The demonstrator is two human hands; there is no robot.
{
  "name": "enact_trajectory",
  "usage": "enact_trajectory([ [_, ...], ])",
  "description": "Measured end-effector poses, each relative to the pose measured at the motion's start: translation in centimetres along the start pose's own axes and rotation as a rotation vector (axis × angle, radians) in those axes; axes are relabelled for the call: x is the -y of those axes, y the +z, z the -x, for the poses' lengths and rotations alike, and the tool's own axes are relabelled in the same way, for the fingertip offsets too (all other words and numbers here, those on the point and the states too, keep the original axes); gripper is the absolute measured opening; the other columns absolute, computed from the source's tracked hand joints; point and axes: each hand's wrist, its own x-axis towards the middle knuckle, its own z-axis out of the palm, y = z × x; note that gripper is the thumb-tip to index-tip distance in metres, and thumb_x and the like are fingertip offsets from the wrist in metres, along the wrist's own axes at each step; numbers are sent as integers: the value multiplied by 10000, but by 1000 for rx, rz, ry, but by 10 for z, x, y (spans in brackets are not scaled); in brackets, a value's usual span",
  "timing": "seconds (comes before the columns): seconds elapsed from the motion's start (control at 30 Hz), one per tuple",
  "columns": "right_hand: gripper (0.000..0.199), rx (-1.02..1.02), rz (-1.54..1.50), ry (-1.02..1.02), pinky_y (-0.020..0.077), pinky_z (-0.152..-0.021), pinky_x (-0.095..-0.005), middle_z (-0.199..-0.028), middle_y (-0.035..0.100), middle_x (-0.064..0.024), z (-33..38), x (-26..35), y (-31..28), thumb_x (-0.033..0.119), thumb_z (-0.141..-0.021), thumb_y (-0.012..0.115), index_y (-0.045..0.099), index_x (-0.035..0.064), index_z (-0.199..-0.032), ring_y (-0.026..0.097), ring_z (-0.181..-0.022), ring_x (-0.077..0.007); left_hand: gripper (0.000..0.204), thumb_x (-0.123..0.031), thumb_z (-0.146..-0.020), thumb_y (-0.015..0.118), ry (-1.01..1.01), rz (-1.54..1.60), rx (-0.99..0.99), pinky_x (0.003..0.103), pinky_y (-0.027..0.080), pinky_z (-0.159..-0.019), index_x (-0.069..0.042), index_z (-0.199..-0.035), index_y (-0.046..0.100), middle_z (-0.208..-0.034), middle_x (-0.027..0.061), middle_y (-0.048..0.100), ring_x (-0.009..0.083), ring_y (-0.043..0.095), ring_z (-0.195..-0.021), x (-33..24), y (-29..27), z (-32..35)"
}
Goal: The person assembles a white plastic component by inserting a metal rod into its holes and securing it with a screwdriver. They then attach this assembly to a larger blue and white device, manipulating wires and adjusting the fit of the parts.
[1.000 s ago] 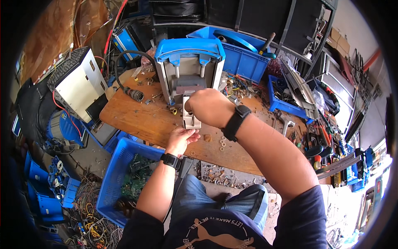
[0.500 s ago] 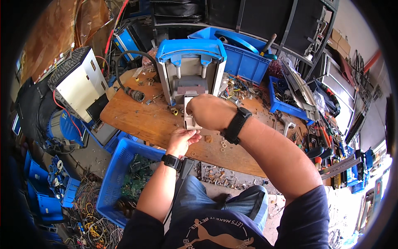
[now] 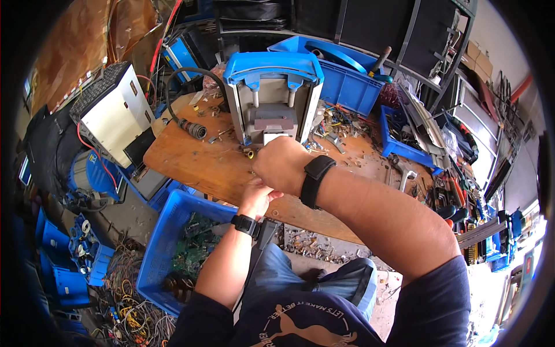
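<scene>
Most of a pale part (image 3: 274, 137) hid behind the curled right hand (image 3: 281, 163); the left hand (image 3: 256, 198), nearer, was partly covered; what either pinched, I couldn't tell!

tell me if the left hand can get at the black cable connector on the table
Probably yes: the cable connector lies on the wooden tabletop beyond the left hand and to its left, with nothing tall between. Whether that hand is free is unclear; the right hand partly hides it.

Blue basket (image 3: 163, 243) holding what look like circuit boards (image 3: 199, 246); tangled cables (image 3: 128, 289) beside.
</scene>
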Motion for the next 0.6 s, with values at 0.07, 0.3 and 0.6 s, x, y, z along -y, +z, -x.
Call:
enact_trajectory([
  [0.07, 151, -6, 19, -23, 564, -668, -393, -798, 716, -120, -2, 0, -2, 201, -746, 662, 748, 81, -781, 706, -775, -292, 128, -41, -916, 621, -1, -1, -4, 321, 578, -719, 3, -1035, 640, -974, 108, 690, 205, 678, -803, 0, 0, 2],
  [0.3, 172, 74, 56, -58, 562, -682, -402, -856, 725, -127, -6, -3, -10, 175, -765, 620, 761, 89, -815, 705, -830, -300, 124, -41, -928, 608, -31, -37, 33, 337, 582, -737, 35, -1021, 638, -956, 143, 695, 239, 695, -820, -1, -2, 2],
  [0.6, 138, -51, 90, -107, 554, -644, -399, -734, 697, -133, -2, -8, -2, 187, -724, 647, 731, 80, -703, 699, -741, -302, 122, -53, -932, 612, -21, -37, 37, 326, 580, -739, 32, -1015, 639, -967, 143, 694, 235, 692, -838, -1, 1, 4],
])
